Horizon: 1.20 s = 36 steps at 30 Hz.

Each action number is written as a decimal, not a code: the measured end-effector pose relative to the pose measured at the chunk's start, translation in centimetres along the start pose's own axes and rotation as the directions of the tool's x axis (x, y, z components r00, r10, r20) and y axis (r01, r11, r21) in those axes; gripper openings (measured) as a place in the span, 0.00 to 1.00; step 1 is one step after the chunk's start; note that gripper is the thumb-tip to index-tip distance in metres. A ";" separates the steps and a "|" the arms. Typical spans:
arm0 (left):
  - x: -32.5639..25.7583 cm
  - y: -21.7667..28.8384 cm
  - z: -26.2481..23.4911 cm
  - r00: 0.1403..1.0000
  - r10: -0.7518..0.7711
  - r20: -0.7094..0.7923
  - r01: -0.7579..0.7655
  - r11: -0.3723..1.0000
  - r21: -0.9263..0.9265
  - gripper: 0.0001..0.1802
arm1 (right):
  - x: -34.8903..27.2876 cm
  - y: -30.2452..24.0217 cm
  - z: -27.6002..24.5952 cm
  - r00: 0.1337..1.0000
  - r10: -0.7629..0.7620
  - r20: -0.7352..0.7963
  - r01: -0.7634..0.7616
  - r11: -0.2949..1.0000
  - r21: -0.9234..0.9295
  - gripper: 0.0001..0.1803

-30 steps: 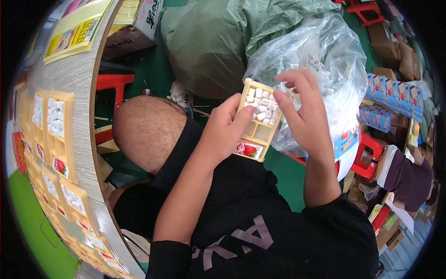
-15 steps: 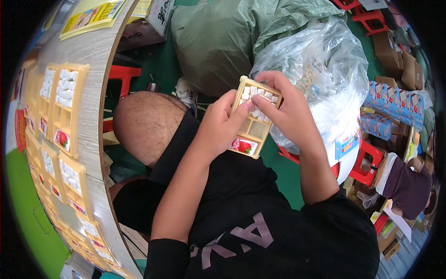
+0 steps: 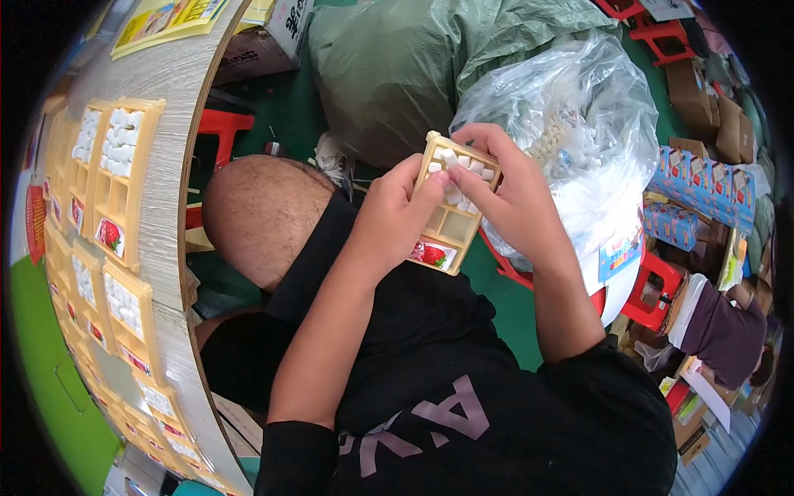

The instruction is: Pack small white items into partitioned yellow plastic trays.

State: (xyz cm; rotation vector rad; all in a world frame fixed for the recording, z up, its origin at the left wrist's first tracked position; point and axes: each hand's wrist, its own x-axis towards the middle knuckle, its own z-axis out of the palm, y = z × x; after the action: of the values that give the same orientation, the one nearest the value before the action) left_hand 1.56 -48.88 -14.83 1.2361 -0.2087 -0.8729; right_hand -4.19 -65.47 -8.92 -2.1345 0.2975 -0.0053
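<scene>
Thumbs close together over white pieces, left hand and right hand clamped on compartmented cream tray

A wood-grained table fills the left side; yellow printed sheets lie toward its far end, with cream compartment trays ranged nearer. On the green floor, farther off, sits a bulky green sack.

1. A green sack is set on the green floor, near a printed carton.
2. Blue patterned boxes are lined up at right, near brown cardboard boxes.
3. A person in dark purple is seen beside a red stool.
4. Yellow printed sheets are laid on the worktop.
</scene>
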 end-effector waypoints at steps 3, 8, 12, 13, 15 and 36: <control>0.0 0.2 0.2 1.000 -0.002 -0.005 0.002 1.000 0.017 0.17 | 0.1 0.2 0.0 1.000 -0.003 0.001 0.003 1.000 -0.005 0.17; 0.4 -0.3 0.2 0.999 -0.034 -0.013 0.034 0.999 0.006 0.17 | 0.2 0.7 0.2 1.000 0.017 0.001 -0.017 1.000 0.020 0.17; 0.6 -0.6 0.1 0.998 -0.046 -0.030 0.048 0.997 0.059 0.16 | 0.4 1.1 0.1 1.000 0.027 0.006 -0.028 0.999 0.044 0.16; 0.7 -0.6 0.2 0.998 -0.050 -0.032 0.052 0.997 0.058 0.16 | 0.5 1.1 0.1 1.000 0.030 0.010 -0.030 0.999 0.045 0.16; 0.7 -0.6 0.2 0.999 -0.021 -0.038 0.024 0.998 0.065 0.16 | 0.7 1.1 0.0 0.999 0.039 0.022 -0.041 0.997 0.062 0.15; 1.6 -0.3 0.3 0.999 -0.028 -0.028 0.032 0.983 0.180 0.19 | 2.2 2.0 -0.3 0.996 0.057 0.070 -0.065 0.992 0.108 0.12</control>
State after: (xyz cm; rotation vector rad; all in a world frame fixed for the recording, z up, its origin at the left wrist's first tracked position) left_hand 2.33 -50.18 -15.49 1.4208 -0.2539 -0.8785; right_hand -2.49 -67.22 -10.70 -2.0107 0.3162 0.0829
